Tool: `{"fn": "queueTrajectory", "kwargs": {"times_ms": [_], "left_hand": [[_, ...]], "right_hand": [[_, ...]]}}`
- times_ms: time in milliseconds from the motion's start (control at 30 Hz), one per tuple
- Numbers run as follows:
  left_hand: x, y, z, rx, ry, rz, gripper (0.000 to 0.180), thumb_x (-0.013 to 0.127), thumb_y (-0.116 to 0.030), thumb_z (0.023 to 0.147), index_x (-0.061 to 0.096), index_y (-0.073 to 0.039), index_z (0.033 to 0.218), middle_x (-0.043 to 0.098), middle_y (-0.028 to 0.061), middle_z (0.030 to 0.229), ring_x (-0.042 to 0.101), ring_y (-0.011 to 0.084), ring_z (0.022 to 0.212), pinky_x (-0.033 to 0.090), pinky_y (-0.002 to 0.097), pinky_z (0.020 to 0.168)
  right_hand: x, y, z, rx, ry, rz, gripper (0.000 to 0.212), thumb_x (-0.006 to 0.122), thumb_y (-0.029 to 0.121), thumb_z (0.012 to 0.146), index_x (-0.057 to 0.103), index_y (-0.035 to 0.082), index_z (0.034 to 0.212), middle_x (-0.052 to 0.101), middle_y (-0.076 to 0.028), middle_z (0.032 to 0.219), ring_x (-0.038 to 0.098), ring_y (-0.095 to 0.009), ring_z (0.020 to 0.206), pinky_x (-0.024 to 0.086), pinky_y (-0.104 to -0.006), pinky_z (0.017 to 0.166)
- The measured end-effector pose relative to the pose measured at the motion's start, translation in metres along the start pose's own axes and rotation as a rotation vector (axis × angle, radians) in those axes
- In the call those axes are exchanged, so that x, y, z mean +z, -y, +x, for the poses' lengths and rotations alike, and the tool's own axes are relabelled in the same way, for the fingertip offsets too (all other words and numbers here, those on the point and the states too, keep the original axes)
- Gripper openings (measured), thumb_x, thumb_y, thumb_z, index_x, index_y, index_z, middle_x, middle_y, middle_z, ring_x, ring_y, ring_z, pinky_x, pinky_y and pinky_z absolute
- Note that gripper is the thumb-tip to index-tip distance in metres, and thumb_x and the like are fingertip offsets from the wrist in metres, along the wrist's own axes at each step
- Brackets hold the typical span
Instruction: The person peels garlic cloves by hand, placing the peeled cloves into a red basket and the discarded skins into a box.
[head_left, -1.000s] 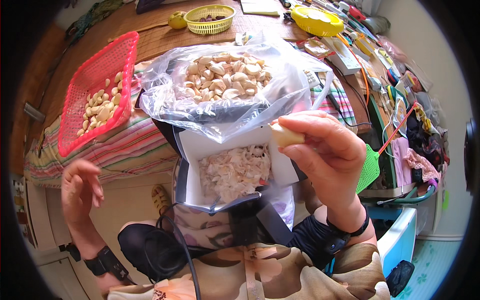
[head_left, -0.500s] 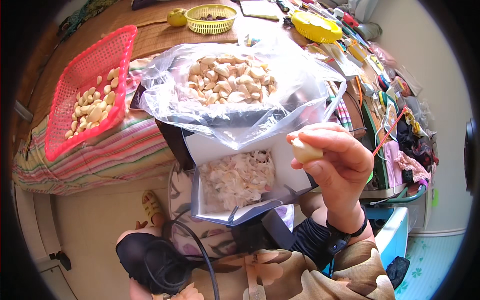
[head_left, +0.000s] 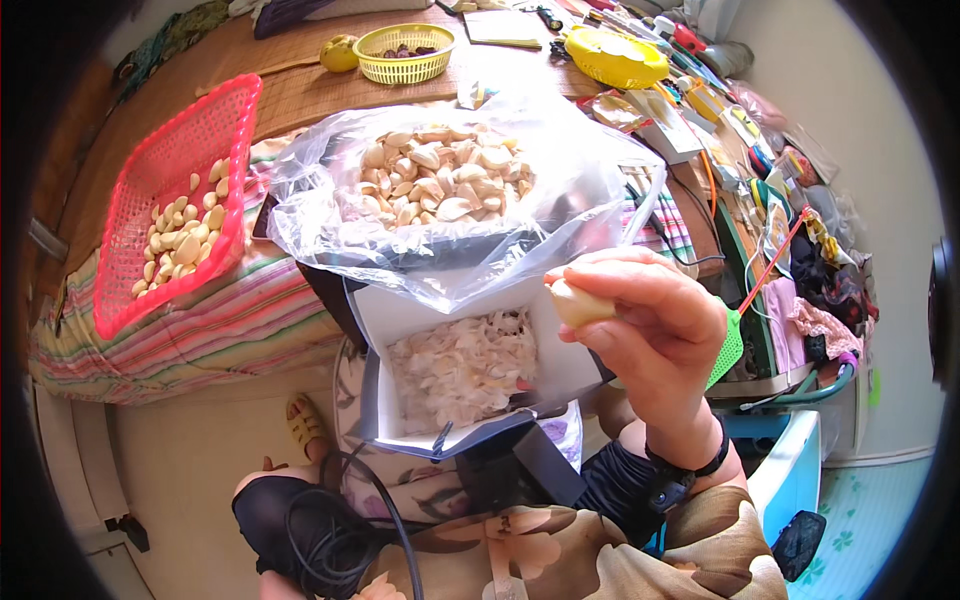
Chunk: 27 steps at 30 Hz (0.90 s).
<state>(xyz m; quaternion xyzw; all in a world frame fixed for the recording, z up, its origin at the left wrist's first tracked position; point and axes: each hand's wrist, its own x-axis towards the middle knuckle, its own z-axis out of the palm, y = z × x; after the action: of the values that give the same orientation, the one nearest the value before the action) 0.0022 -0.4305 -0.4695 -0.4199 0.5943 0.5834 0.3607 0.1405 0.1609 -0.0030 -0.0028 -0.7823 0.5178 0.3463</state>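
Observation:
My right hand [head_left: 655, 325] is raised over the right side of an open box [head_left: 368, 400], its thumb and fingers pinching a pale, smooth garlic clove [head_left: 580, 305]. Papery garlic skins [head_left: 462, 365] fill the bottom of the box. Just beyond, a clear plastic bag [head_left: 315, 215] lies open around a heap of garlic cloves [head_left: 445, 175], many with skin on. To the left, a red plastic basket [head_left: 150, 135] sits tilted, with bare cloves [head_left: 185, 235] gathered at its lower end. My left hand is out of view.
On the wooden table [head_left: 230, 65] stand a yellow basket [head_left: 405, 68] of dark pieces, a yellowish round fruit [head_left: 339, 53] and a bright yellow basket [head_left: 615, 60]. Clutter crowds the right side, with a green fly swatter [head_left: 728, 355]. A black cable [head_left: 400, 525] crosses my lap.
My right hand has shifted slightly left with the clove still pinched. The whole view has moved a little, and more of the green swatter shows behind the hand.

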Motion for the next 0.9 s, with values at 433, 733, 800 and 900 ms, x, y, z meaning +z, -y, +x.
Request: {"fn": "queueTrajectory", "kwargs": {"times_ms": [433,733,800,900], "left_hand": [[0.001,-0.071,-0.042,0.169,-0.025,-0.046,0.043,0.05,-0.044,0.098,0.056,-0.008,0.12,0.062,0.0037,0.092,0.057,0.0083,0.071,0.047,0.0184,0.06],[0.186,-0.234,-0.369,1.211,0.617,-0.082,0.046,0.052,-0.042,0.098,0.054,-0.003,0.121,0.045,-0.002,0.078,0.038,0.0043,0.055,0.035,0.0157,0.045],[0.231,-0.23,-0.42,1.282,0.841,0.117,0.05,0.05,-0.043,0.098,0.05,0.0,0.126,0.048,-0.0005,0.081,0.042,0.0033,0.054,0.037,0.0153,0.045],[0.311,-0.209,-0.455,1.23,0.864,0.525,0.057,0.059,-0.034,0.091,0.046,0.004,0.131,0.061,0.0073,0.087,0.057,0.0074,0.06,0.051,0.02,0.054]], "right_hand": [[-0.002,-0.002,0.005,-0.115,0.081,-0.036,0.03,0.072,-0.005,0.077,0.068,-0.002,0.107,0.068,-0.013,0.098,0.066,-0.015,0.083,0.053,-0.0239,0.068],[0.004,-0.004,0.005,-0.076,0.071,-0.01,0.027,0.07,-0.005,0.08,0.068,-0.001,0.107,0.068,-0.012,0.099,0.066,-0.015,0.086,0.054,-0.0248,0.072],[0.004,-0.004,0.003,-0.048,0.066,0.009,0.025,0.069,-0.004,0.082,0.068,-0.002,0.107,0.068,-0.013,0.1,0.066,-0.014,0.087,0.055,-0.0247,0.073],[0.002,-0.014,0.001,-0.032,0.05,0.029,0.025,0.07,-0.002,0.082,0.068,0.0,0.107,0.069,-0.01,0.098,0.067,-0.012,0.082,0.054,-0.0237,0.069]]}}
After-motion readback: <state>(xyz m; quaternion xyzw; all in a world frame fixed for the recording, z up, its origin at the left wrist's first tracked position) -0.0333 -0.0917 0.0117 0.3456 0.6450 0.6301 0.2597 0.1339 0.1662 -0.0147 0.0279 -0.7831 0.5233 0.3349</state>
